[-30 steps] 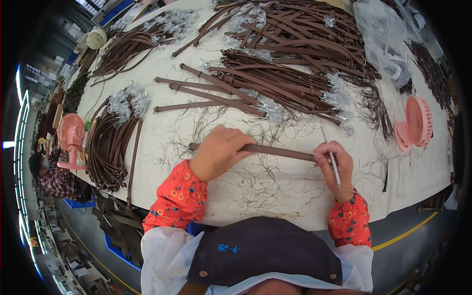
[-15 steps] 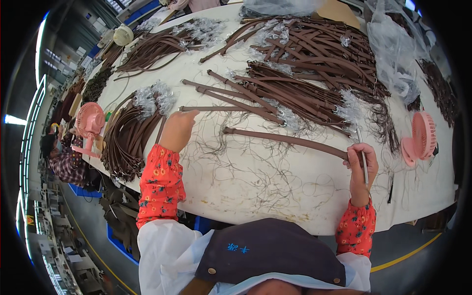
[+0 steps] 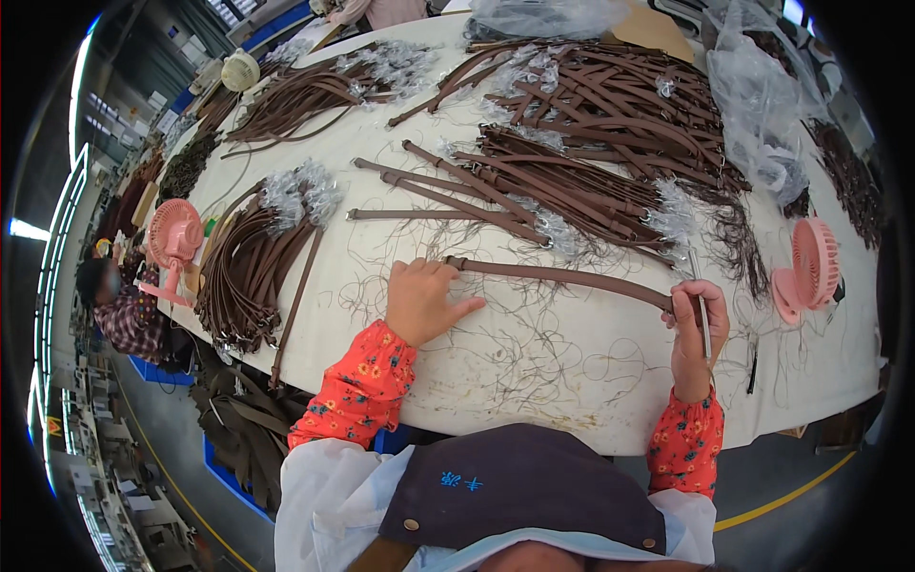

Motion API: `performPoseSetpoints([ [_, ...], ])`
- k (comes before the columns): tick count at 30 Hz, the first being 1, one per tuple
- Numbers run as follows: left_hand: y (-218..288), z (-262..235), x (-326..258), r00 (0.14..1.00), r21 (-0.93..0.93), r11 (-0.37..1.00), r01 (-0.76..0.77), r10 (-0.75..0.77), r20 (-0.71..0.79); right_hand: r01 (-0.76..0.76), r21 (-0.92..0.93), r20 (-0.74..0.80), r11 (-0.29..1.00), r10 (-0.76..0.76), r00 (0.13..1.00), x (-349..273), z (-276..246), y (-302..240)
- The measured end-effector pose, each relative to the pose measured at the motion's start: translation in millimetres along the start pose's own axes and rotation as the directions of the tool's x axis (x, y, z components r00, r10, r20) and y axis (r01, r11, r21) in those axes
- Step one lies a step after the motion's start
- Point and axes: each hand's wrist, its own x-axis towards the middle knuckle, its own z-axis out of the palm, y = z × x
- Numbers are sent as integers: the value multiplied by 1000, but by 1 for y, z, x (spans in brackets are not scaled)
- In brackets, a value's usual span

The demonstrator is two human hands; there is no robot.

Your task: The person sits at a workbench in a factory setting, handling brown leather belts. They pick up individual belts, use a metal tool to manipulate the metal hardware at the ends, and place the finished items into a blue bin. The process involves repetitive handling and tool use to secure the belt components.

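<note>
Leather strap (image 3: 562, 276), long, flat and dark brown, lies stretched across the cream worktable (image 3: 572, 400) between my two hands. My left hand (image 3: 424, 300) rests flat near its buckle end at 9 o'clock, fingers loosely spread; my right hand (image 3: 696, 319) pinches the other end at 3 o'clock, a slim metal tool (image 3: 702, 310) gripped alongside. I judge the strap light, pliable and not fragile, best held by its ends, where it cannot sag. Loose dark threads litter the table. Heaped brown straps (image 3: 591, 124) with crinkled plastic wrapping lie toward 12 o'clock; a pink desk fan (image 3: 810, 267) stands beyond my right hand.
</note>
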Motion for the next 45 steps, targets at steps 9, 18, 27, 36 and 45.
performPoseSetpoints([
  [9,-21,6,4,937,-626,779,31,-240,-253,-55,-106,-34,993,52,998,-1,-16,-13],
  [18,-78,-22,5,833,-983,161,-93,-527,-165,-73,-184,-127,980,50,991,-10,-55,-15],
  [27,-27,-59,-3,869,-195,947,-256,314,382,18,-116,-91,993,-28,995,-7,-49,-40],
  [36,85,-5,45,916,-683,684,-257,397,53,354,-68,184,933,-337,923,-6,0,-76],
  [45,-34,-128,70,916,-91,984,-155,109,-386,-3,-94,197,996,21,980,-18,14,-39],
])
